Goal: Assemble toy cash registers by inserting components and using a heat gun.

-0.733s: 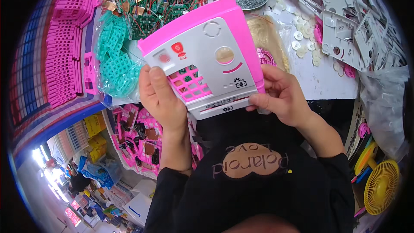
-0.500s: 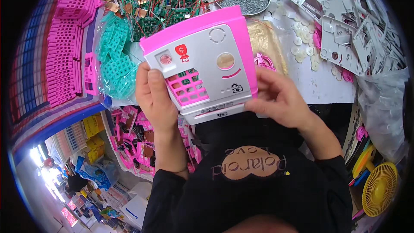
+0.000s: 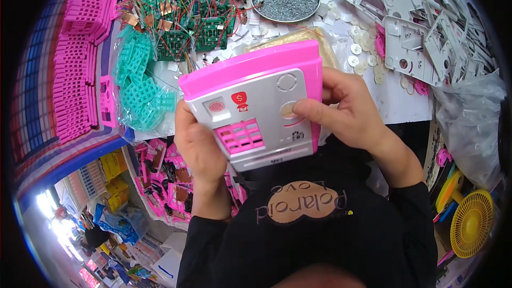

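Both hands, left & right, grip the pink-grey toy safe near your chest; keep right thumb on the round dial, w/ steady left support underneath.

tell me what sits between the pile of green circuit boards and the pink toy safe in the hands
In the head view, small clear and white plastic bits lie on the table between the green circuit boards and the pink toy safe.

Pink toy safe with grey front panel and pink keypad, held tilted, face up, above the desk.
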Tool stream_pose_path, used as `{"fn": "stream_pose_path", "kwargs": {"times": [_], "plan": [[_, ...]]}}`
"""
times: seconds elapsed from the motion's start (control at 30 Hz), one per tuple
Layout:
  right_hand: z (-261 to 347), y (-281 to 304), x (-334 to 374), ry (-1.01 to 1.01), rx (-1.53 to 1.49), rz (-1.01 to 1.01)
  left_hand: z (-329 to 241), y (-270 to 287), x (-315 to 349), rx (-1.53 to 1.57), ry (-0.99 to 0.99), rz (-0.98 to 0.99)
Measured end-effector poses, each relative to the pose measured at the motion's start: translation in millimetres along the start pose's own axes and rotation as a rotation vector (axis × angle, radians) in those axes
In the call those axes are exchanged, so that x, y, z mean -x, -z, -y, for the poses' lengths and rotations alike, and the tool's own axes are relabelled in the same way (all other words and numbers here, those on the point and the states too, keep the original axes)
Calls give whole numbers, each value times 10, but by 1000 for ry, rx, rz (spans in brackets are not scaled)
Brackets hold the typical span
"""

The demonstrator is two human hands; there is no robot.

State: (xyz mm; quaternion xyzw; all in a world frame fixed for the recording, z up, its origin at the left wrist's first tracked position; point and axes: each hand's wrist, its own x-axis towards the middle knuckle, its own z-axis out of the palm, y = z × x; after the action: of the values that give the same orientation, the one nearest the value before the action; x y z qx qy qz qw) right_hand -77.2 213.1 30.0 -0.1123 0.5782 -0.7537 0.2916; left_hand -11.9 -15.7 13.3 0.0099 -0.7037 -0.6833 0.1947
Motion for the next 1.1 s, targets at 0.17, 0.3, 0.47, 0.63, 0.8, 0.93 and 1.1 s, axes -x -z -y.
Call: {"fn": "stream_pose_path", "kwargs": {"times": [0.17, 0.3, 0.47, 0.63, 0.8, 0.93, 1.1], "plan": [[42, -53, 22, 210, 40, -54, -310, -54, -88, -101, 25, -81], [-119, -19, -137, 267, -7, -211, -218, -127, -126, -202, -91, -19], [-91, 54, -283, 321, 62, -289, 18, -124, -375, -264, 27, 60], [-163, 110, -277, 380, 9, -341, 188, -182, -113, -189, 21, -3], [-182, 51, -301, 399, -14, -320, 275, -174, -1, -315, -130, -111], [33, 385, -419, 468, 135, -88, 254, -85, -224, -362, -276, -57], [374, 897, -339, 780, 895, 147, 195, 13, -566, -463, -450, 285]]}}
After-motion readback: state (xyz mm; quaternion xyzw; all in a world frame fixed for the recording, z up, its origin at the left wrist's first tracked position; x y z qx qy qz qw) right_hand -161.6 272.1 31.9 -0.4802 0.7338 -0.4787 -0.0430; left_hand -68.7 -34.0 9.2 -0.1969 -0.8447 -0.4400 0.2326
